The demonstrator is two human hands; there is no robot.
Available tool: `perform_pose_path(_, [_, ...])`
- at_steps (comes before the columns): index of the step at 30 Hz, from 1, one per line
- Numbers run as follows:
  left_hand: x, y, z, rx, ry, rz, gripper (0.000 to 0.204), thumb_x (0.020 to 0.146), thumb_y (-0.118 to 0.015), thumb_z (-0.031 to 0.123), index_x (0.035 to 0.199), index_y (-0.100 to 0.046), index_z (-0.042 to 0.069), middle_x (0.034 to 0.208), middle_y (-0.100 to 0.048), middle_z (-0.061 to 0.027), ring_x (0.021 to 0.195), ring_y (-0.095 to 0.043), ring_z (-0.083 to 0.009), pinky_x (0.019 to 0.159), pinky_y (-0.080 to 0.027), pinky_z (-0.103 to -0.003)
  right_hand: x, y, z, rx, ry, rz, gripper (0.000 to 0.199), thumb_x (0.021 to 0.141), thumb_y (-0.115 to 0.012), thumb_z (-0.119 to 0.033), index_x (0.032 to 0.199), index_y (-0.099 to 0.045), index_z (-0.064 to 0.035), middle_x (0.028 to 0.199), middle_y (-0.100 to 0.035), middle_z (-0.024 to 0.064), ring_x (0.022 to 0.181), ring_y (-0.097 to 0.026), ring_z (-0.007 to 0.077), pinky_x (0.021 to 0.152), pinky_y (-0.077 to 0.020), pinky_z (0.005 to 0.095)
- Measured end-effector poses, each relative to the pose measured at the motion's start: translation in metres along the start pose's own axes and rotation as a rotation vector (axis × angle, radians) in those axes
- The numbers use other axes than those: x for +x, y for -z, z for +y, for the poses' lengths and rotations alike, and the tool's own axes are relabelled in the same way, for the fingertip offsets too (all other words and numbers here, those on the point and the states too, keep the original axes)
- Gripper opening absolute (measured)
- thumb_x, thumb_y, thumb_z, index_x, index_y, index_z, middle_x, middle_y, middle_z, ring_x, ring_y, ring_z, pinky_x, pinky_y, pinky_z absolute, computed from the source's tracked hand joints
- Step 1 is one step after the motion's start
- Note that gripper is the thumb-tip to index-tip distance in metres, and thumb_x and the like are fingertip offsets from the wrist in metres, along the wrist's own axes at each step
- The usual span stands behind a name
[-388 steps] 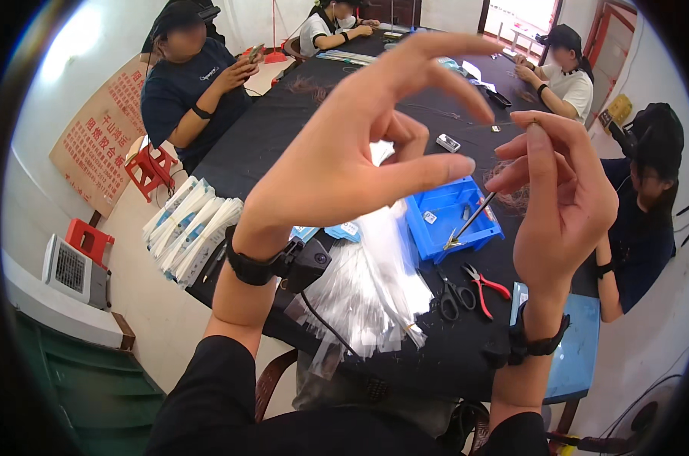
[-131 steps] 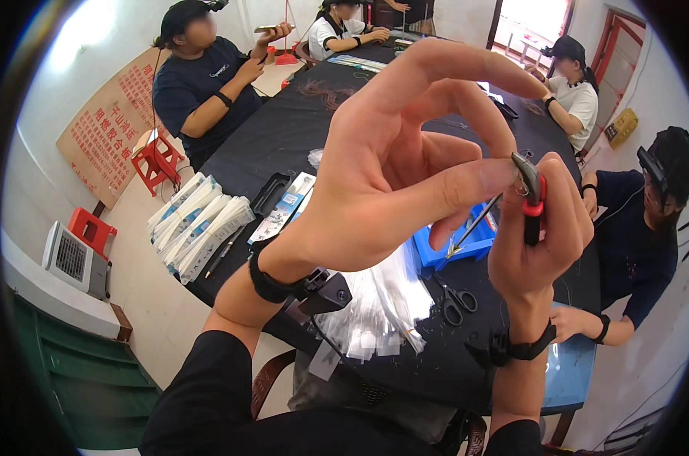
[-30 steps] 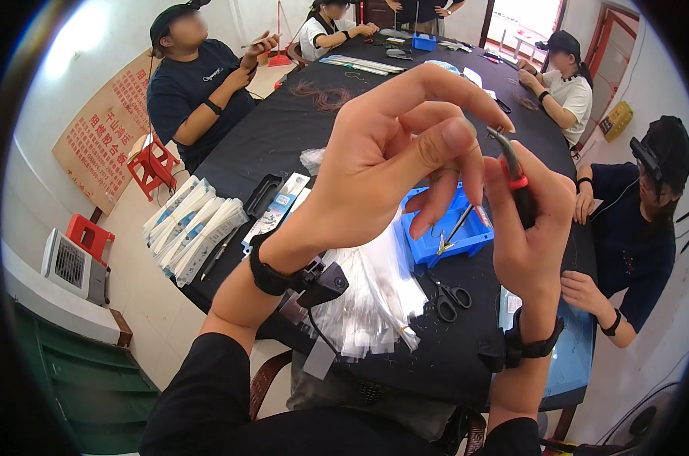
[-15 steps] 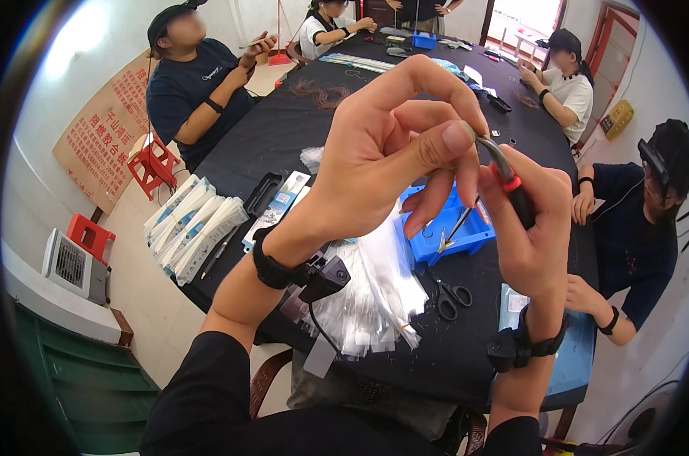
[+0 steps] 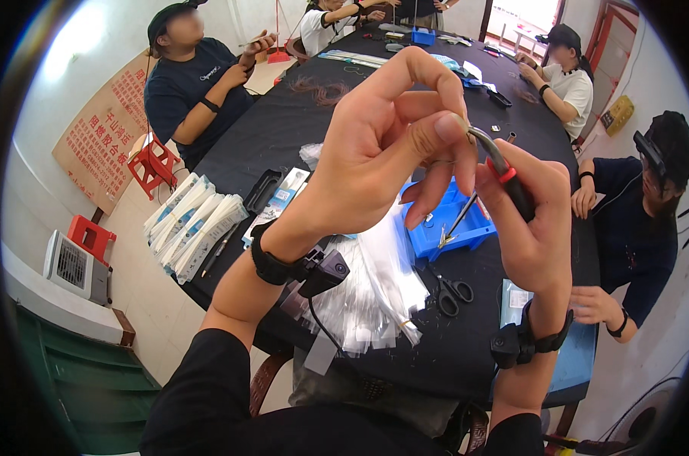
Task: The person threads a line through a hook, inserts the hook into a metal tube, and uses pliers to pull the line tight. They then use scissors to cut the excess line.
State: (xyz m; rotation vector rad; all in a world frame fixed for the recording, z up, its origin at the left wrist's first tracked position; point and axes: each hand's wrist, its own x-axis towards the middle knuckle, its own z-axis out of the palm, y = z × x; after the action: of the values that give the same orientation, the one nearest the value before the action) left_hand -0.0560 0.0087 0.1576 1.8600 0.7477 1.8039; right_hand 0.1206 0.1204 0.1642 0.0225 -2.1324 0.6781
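Note:
My right hand (image 5: pixel 538 220) grips bent-nose pliers (image 5: pixel 518 196) with dark handles and a red collar. Their curved metal tip meets the thumb and fingertip of my left hand (image 5: pixel 375 163). That hand is closed in a pinch, and whatever lies between the fingers is too small to make out. A slim dark rod (image 5: pixel 461 216) with a brass-coloured piece at its lower end slants past the right-hand fingers, over a blue plastic tray (image 5: pixel 466 242). Black scissors (image 5: pixel 452 295) lie on the black tablecloth below my hands.
Clear plastic sleeves (image 5: pixel 360 311) spread in front of me, with bundled white-and-blue packets (image 5: pixel 196 228) farther left. A pen (image 5: pixel 217 257) and black case (image 5: pixel 264 191) lie nearby. Loose brown hair strands (image 5: pixel 319 90) rest farther back. Several people sit around the table; one is close on the right.
Both hands have shifted slightly, the pinch and the pliers' tip moving a little left together. The person on my right has lowered a hand's position slightly; people at the far end have moved their arms.

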Motion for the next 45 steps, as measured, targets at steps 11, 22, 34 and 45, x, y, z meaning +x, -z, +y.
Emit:
perform_pose_path(11, [0.001,0.001,-0.007,-0.023,-0.041,-0.017,0.019,0.116,-0.046,0.022,0.117,-0.041,0.004,0.088,-0.067,-0.0226,0.040,-0.057,-0.0156,0.035,-0.042,-0.022,-0.001,-0.003,0.000,0.002,0.023,0.048,0.022,0.093,-0.071,-0.010,0.080,-0.057,-0.0006,0.058,-0.041,0.0063,0.051,-0.037,0.0151,0.052,-0.0290,0.0323])
perform_pose_path(22, [0.001,-0.009,0.000,0.030,-0.123,0.050,0.023,0.115,-0.049,0.025,0.114,-0.042,0.004,0.099,-0.063,-0.0201,0.046,-0.058,-0.0139,0.040,-0.042,-0.021,0.000,0.002,-0.005,-0.090,-0.004,0.046,0.020,0.090,-0.074,-0.010,0.080,-0.059,-0.0018,0.059,-0.040,0.0038,0.051,-0.037,0.0118,0.051,-0.0269,0.0300])
perform_pose_path(34, [-0.002,-0.020,0.005,0.246,-0.351,0.163,0.019,0.114,-0.049,0.019,0.118,-0.038,0.004,0.102,-0.067,-0.0260,0.052,-0.064,-0.0180,0.048,-0.053,-0.025,-0.001,-0.010,0.004,-0.421,0.311,0.263,0.022,0.074,-0.073,-0.007,0.084,-0.055,-0.0002,0.072,-0.045,0.0100,0.058,-0.045,0.0272,0.052,-0.0348,0.0344])
perform_pose_path(45, [-0.007,-0.031,0.007,0.180,-0.346,0.206,0.017,0.112,-0.052,0.009,0.121,-0.041,0.000,0.099,-0.068,-0.0197,0.058,-0.066,-0.0141,0.053,-0.049,-0.022,-0.002,-0.016,0.004,-0.583,0.336,0.365,0.024,0.077,-0.075,-0.014,0.079,-0.055,-0.0009,0.071,-0.043,0.0105,0.058,-0.046,0.0285,0.051,-0.0363,0.0355])
